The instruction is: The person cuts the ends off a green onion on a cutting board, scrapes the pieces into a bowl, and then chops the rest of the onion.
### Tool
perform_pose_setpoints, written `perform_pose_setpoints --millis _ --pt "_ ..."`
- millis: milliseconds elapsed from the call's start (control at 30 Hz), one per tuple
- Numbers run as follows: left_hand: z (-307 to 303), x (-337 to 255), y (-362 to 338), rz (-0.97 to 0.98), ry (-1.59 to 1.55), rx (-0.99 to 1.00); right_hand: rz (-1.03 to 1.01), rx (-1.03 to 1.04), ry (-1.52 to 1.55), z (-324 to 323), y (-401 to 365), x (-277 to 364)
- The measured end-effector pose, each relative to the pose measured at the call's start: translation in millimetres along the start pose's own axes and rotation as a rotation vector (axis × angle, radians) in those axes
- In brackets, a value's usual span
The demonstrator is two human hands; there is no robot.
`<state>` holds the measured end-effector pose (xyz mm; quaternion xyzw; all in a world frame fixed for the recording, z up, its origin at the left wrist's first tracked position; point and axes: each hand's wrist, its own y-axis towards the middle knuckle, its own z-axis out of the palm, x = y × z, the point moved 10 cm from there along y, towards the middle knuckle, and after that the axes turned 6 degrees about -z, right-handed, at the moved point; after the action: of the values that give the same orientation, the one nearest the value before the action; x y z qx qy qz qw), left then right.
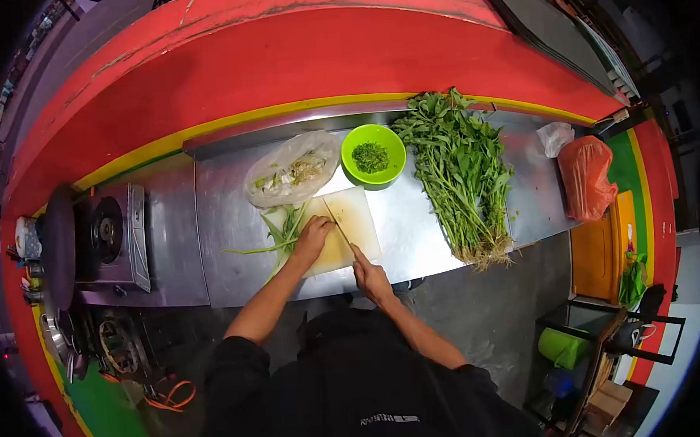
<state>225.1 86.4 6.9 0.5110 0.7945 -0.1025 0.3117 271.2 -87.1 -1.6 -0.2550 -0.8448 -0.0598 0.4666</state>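
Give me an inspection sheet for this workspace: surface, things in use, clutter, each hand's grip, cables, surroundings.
Surface: metal counter, shiny, seam toward the left.
Job's things: knife over the board; stalks overhang its left edge; bowl of chopped greens behind; leafy bunch to the right.
Clutter: clear bag holding plant pieces; red bag at the right end.
Grips: right hand closed on the knife handle; left hand by the stalks, hold unclear.
Cables: orange hose or cable, lower left.
Surroundings: stove left, red wall behind.
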Motion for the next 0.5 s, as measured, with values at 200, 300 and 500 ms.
perform_pose_setpoints --millis 200,300,500 --pt "3.4 -1.2 -0.2 -0.002 0.050 0.022 0.007 0.009 -0.077 6.1 0.9 -6.6" --pt "5.2 2.1 0.5 0.025 0.055 -0.003 -0.010 -0.002 -0.118 8.6 4.5 -7.5" --pt "-1.3 -5.8 1.8 0.024 0.026 0.006 -0.025 -0.018 -0.090 7.3 14.6 1.2"
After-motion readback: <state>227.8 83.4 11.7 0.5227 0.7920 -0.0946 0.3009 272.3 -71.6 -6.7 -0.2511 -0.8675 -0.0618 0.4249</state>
